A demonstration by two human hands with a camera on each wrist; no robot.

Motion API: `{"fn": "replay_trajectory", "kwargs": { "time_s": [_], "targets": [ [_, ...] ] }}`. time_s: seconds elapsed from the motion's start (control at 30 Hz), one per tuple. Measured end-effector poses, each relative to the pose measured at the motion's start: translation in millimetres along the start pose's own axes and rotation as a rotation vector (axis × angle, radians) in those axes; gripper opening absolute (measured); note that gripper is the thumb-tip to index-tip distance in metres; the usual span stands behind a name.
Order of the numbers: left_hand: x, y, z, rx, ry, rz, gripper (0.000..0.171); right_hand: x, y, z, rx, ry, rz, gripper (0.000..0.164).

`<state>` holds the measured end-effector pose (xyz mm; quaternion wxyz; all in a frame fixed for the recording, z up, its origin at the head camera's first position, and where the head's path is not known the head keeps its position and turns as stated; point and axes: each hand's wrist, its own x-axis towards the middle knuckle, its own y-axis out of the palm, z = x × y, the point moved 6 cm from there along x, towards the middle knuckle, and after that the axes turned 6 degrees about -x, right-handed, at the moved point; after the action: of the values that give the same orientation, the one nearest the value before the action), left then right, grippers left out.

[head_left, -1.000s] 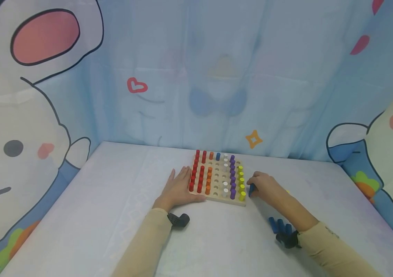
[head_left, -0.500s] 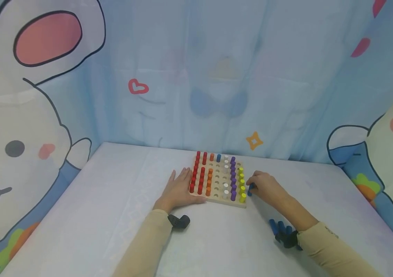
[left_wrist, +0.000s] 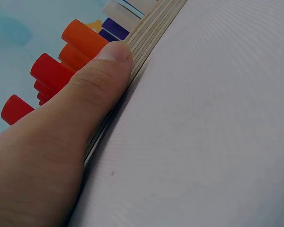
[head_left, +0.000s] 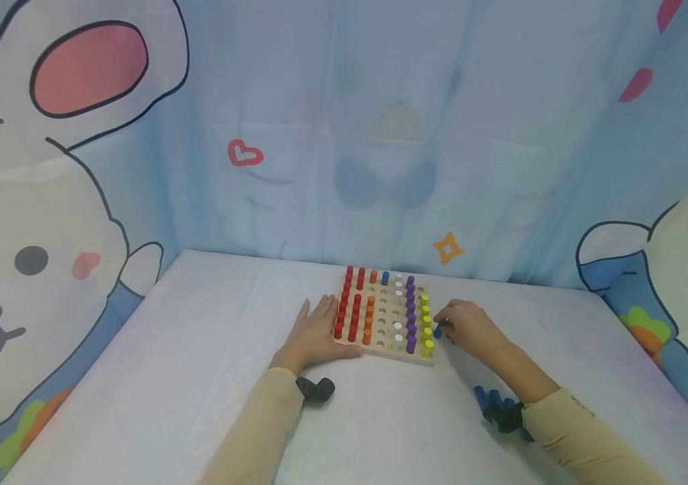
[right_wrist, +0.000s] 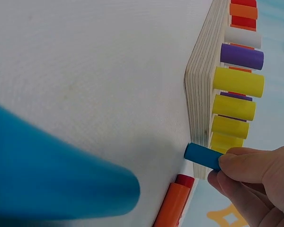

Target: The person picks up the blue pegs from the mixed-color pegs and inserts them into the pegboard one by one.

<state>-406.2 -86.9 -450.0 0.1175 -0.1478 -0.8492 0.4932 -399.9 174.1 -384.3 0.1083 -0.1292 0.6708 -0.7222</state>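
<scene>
My left hand (head_left: 312, 335) lies along the left side of a wooden pegboard (head_left: 401, 356), fingers extended. In the left wrist view, its thumb (left_wrist: 97, 80) presses against the board's front edge. Beside the board's right side, my right hand (head_left: 470, 327) pinches a blue peg (right_wrist: 202, 156) between thumb and fingers, slightly tilted, close to the layered edge. Standing in the board are red pegs (head_left: 352, 333), orange pegs (head_left: 368, 336), white pegs (head_left: 398, 342), purple pegs (head_left: 411, 345) and yellow pegs (head_left: 427, 348). One blue peg (head_left: 385, 277) stands in the back row; holes show in front of it.
Several loose blue pegs (head_left: 480, 399) lie on the white table (head_left: 380, 424) under the right wrist; one blue peg (right_wrist: 57, 170) looms large in the right wrist view. An orange peg (right_wrist: 172, 204) and a red peg (right_wrist: 185, 180) lie beyond the right hand. A printed curtain (head_left: 295, 215) hangs behind.
The blue peg in my right hand has gone from nearly upright to more tilted. The left hand keeps its place on the board. The head view has shifted slightly.
</scene>
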Motion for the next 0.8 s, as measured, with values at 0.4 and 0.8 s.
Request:
{"fn": "replay_trajectory", "kwargs": {
  "time_s": [0.4, 0.8],
  "targets": [
    [2.4, 2.3, 1.4, 0.004, -0.001, -0.001, 0.119, 3.1, -7.6, -2.3, 0.001, 0.058, 0.025, 0.024],
    [2.0, 2.1, 1.2, 0.005, -0.008, 0.009, 0.119, 2.3, -24.6, 0.0, -0.026, 0.063, -0.051, 0.026]
  ]
}}
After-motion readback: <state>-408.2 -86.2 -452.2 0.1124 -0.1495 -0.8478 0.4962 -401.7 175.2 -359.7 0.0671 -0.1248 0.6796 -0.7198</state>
